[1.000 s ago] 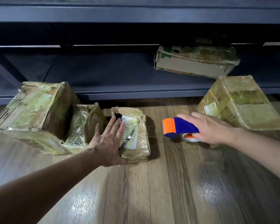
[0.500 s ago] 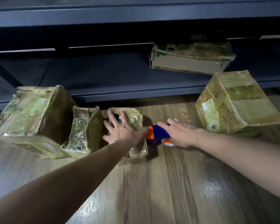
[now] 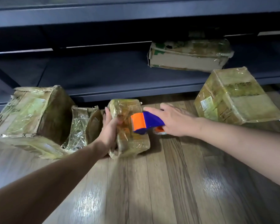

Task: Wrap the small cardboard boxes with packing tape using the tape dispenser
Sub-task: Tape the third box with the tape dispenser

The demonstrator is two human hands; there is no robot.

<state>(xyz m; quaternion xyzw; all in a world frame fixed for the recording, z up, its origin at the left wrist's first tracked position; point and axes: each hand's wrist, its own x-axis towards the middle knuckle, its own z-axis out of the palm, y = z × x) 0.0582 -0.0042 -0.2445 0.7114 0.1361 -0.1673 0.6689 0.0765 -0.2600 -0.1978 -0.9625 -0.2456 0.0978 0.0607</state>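
On floor (image 3: pixel 168 183), left hand (image 3: pixel 109 131) grips box (image 3: pixel 131 143), right hand (image 3: pixel 176 122) holds dispenser (image 3: pixel 145 122)

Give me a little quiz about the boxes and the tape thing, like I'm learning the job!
1. True or false: the right hand holds the tape dispenser.
2. How many boxes lie on the dark shelf? A one, B two, C three.
3. Fill the gap: the small box is gripped by the ____ hand.
Key: 1 true; 2 A; 3 left hand.
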